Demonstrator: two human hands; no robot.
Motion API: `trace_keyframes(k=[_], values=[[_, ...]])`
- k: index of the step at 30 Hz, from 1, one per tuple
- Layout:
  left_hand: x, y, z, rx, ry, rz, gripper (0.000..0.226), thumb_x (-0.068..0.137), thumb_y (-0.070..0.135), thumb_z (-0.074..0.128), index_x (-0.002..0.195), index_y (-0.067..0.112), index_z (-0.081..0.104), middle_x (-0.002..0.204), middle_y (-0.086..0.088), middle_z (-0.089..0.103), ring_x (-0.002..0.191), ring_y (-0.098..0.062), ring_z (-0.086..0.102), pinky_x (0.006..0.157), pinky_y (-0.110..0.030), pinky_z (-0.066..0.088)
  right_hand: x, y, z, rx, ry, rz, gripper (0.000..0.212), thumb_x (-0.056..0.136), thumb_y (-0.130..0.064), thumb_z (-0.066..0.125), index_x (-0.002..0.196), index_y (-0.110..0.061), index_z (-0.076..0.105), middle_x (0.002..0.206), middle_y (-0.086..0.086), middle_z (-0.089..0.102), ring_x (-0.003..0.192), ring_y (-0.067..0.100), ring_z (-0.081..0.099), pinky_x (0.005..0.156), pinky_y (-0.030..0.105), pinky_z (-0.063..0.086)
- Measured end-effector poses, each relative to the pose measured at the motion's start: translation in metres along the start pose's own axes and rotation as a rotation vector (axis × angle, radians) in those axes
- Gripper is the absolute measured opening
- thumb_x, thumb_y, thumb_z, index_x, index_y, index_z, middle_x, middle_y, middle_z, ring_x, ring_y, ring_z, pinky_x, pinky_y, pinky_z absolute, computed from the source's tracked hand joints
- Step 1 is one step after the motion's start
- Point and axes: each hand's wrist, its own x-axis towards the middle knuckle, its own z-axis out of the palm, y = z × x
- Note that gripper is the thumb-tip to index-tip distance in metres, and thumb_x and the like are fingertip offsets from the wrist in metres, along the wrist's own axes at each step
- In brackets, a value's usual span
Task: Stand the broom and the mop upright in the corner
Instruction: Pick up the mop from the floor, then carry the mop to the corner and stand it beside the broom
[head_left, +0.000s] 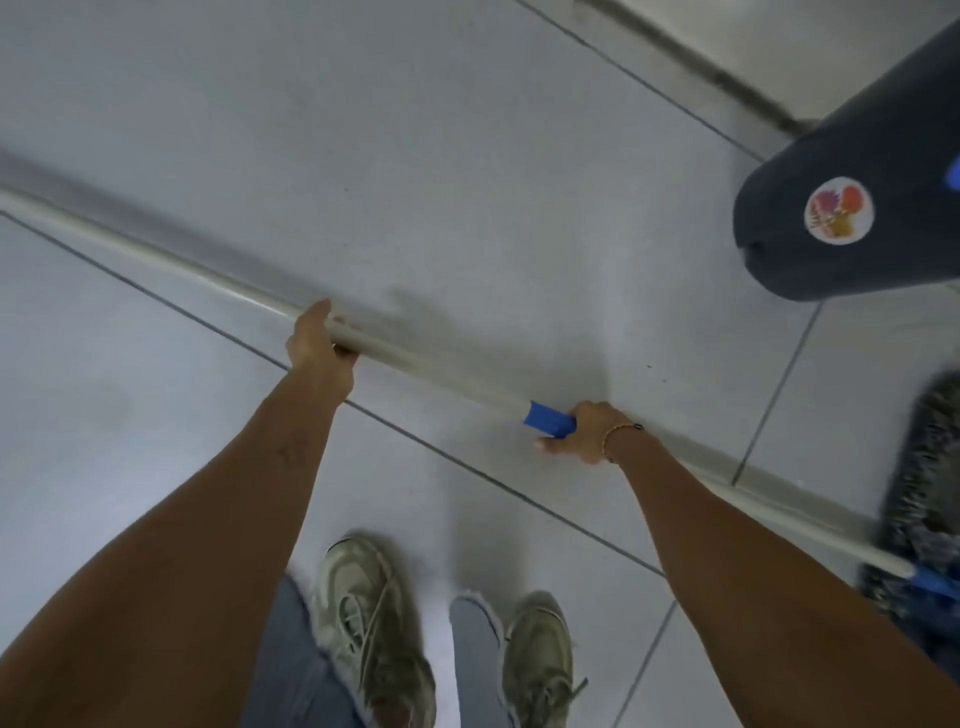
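Two hands gripped one pale handle: the left hand (319, 343) curled closed around its middle, the right hand (582, 434) wrapped beside a blue collar (549, 420). The mop (431, 366) lay nearly level above the tiled floor (467, 156), its dark head (919, 499) far right. One dark bin (852, 208) stood beyond; two shoes below.

Dim, cool, even light; soft shadows on the floor (467, 156) beneath the pole (426, 366); shoes (374, 618) motion-blurred; edges bowed.
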Motion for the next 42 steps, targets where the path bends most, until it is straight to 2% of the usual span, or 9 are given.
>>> trace_keyframes(k=[4, 6, 9, 16, 23, 29, 34, 39, 42], values=[[-0.089, 0.054, 0.006, -0.157, -0.196, 0.052, 0.023, 0.089, 0.023, 0.063, 0.104, 0.011, 0.05, 0.076, -0.008, 0.055, 0.053, -0.02, 0.065, 0.077, -0.039, 0.059, -0.073, 0.004, -0.038, 0.015, 0.037, 0.021, 0.04, 0.071, -0.051, 0.073, 0.068, -0.018, 0.052, 0.053, -0.002, 0.06, 0.046, 0.01, 0.057, 0.047, 0.021, 0.042], [-0.139, 0.074, 0.019, -0.172, -0.308, 0.05, 0.019, 0.089, 0.027, 0.062, 0.082, 0.012, 0.051, 0.059, -0.004, 0.05, 0.048, -0.02, 0.056, 0.072, -0.037, 0.055, -0.108, 0.011, -0.05, 0.069, 0.054, 0.053, 0.032, 0.071, -0.039, 0.073, 0.068, -0.017, 0.05, 0.059, -0.002, 0.057, 0.051, 0.011, 0.054, 0.047, 0.021, 0.039], [-0.26, 0.122, 0.055, -0.156, -0.379, 0.13, 0.038, 0.088, 0.03, 0.062, 0.056, 0.017, 0.043, 0.045, 0.001, 0.039, 0.042, -0.016, 0.041, 0.055, -0.028, 0.047, -0.2, 0.015, -0.088, 0.186, 0.153, 0.054, 0.028, 0.069, -0.019, 0.065, 0.056, -0.016, 0.041, 0.053, -0.001, 0.047, 0.046, 0.012, 0.044, 0.044, 0.019, 0.032], [-0.556, 0.228, 0.148, 0.01, -0.658, 0.389, 0.05, 0.083, 0.046, 0.068, 0.05, 0.02, 0.04, 0.041, 0.004, 0.031, 0.039, -0.014, 0.031, 0.045, -0.026, 0.035, -0.41, 0.003, -0.18, 0.504, 0.461, -0.011, 0.035, 0.068, -0.014, 0.068, 0.05, -0.016, 0.038, 0.046, -0.002, 0.041, 0.041, 0.012, 0.036, 0.041, 0.02, 0.029], [-0.766, 0.275, 0.222, 0.201, -1.002, 0.612, 0.051, 0.082, 0.051, 0.065, 0.048, 0.022, 0.041, 0.039, 0.004, 0.034, 0.034, -0.014, 0.033, 0.04, -0.024, 0.033, -0.557, -0.011, -0.243, 0.906, 0.726, -0.102, 0.035, 0.073, 0.0, 0.067, 0.055, -0.011, 0.039, 0.057, 0.01, 0.039, 0.052, 0.018, 0.032, 0.048, 0.024, 0.026], [-0.914, 0.244, 0.26, 0.322, -1.295, 0.745, 0.041, 0.083, 0.047, 0.065, 0.055, 0.024, 0.048, 0.043, 0.007, 0.042, 0.035, -0.013, 0.036, 0.037, -0.023, 0.032, -0.658, 0.025, -0.262, 1.256, 0.921, -0.051, 0.029, 0.074, -0.008, 0.075, 0.057, -0.011, 0.052, 0.058, 0.006, 0.052, 0.054, 0.018, 0.046, 0.05, 0.024, 0.035], [-1.014, 0.179, 0.265, 0.488, -1.581, 0.672, 0.032, 0.084, 0.049, 0.064, 0.067, 0.024, 0.053, 0.047, 0.007, 0.036, 0.039, -0.012, 0.029, 0.038, -0.026, 0.028, -0.722, 0.095, -0.244, 1.378, 0.994, 0.011, 0.028, 0.076, -0.012, 0.076, 0.058, -0.008, 0.055, 0.064, 0.011, 0.056, 0.064, 0.023, 0.05, 0.063, 0.031, 0.041], [-1.069, 0.096, 0.278, 0.557, -1.699, 0.627, 0.041, 0.085, 0.045, 0.066, 0.054, 0.027, 0.047, 0.04, 0.01, 0.036, 0.034, -0.01, 0.03, 0.038, -0.022, 0.029, -0.758, 0.168, -0.223, 1.443, 1.055, 0.049, 0.031, 0.078, -0.021, 0.075, 0.055, -0.017, 0.055, 0.061, 0.0, 0.059, 0.058, 0.012, 0.054, 0.057, 0.022, 0.044], [-1.108, 0.033, 0.283, 0.567, -1.766, 0.605, 0.043, 0.085, 0.041, 0.067, 0.054, 0.025, 0.045, 0.039, 0.01, 0.037, 0.032, -0.009, 0.031, 0.036, -0.021, 0.03, -0.772, 0.231, -0.211, 1.504, 1.113, 0.079, 0.029, 0.08, -0.021, 0.073, 0.058, -0.017, 0.054, 0.063, 0.001, 0.06, 0.062, 0.013, 0.056, 0.066, 0.025, 0.046]])
